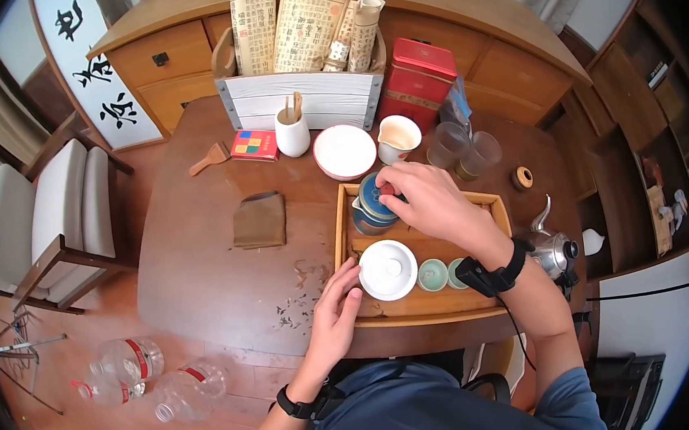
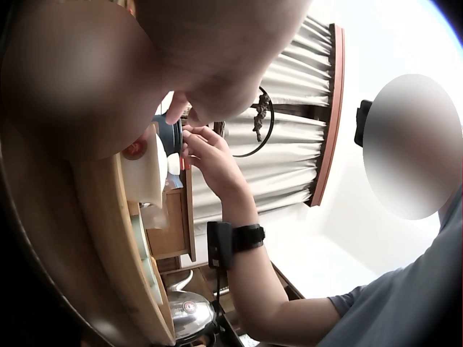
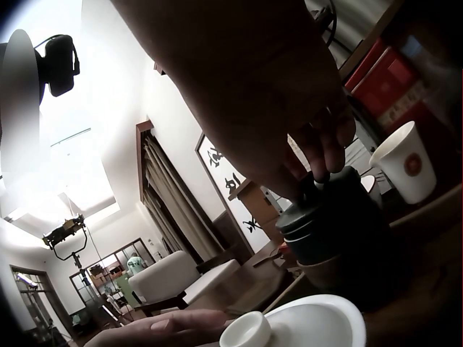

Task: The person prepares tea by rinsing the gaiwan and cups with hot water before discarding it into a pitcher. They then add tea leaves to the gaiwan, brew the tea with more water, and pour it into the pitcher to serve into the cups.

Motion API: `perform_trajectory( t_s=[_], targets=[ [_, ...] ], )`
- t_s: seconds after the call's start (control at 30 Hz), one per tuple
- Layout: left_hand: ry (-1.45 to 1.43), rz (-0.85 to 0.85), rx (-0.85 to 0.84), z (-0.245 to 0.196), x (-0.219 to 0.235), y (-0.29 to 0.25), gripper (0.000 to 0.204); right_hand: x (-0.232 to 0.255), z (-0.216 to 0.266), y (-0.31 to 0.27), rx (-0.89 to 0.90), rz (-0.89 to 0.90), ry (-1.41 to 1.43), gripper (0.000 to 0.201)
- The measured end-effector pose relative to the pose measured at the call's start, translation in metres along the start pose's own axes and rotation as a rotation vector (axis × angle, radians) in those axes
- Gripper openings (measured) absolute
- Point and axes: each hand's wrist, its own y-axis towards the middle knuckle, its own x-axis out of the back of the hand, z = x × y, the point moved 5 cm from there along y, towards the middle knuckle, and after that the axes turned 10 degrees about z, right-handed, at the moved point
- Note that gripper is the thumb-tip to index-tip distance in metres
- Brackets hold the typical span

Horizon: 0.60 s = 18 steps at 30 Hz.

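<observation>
My right hand [image 1: 433,199] pinches the reddish-brown knob on the lid of a blue teapot [image 1: 372,222], at the far left of a wooden tray [image 1: 429,318]. From the right wrist view, the thumb and fingertips reach down onto the dark lid [image 3: 296,220]. Beside the near left corner of the tray, my left hand [image 1: 336,310] has its fingers extended, the tips at the rim of a white lidded gaiwan [image 1: 390,281]. Two pale green cups [image 1: 431,276] sit right of the gaiwan, one partly hidden behind the right wrist's camera.
Behind the tray stand a white plate [image 1: 345,153], a white pitcher [image 1: 398,138] and two clear cups [image 1: 482,154]. A metal kettle [image 1: 552,251] is at the right. A folded brown cloth [image 1: 260,221] and scattered tea leaves [image 1: 291,311] lie left of the tray.
</observation>
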Motion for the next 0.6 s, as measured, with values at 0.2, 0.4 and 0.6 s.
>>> perform_trajectory(
  t_s=[0.2, 0.4, 0.6],
  targets=[
    [-0.03, 0.007, 0.001, 0.0, 0.0, 0.001, 0.04, 0.002, 0.001, -0.003, -0.019, 0.033, -0.013, 0.026],
    [-0.006, 0.013, 0.0, 0.0, 0.001, 0.001, 0.041, -0.01, 0.0, 0.005, 0.051, 0.095, 0.012, 0.065],
    [-0.041, 0.02, 0.0, 0.0, 0.001, 0.001, 0.041, -0.002, -0.003, 0.014, 0.035, 0.249, 0.121, 0.071]
  ],
)
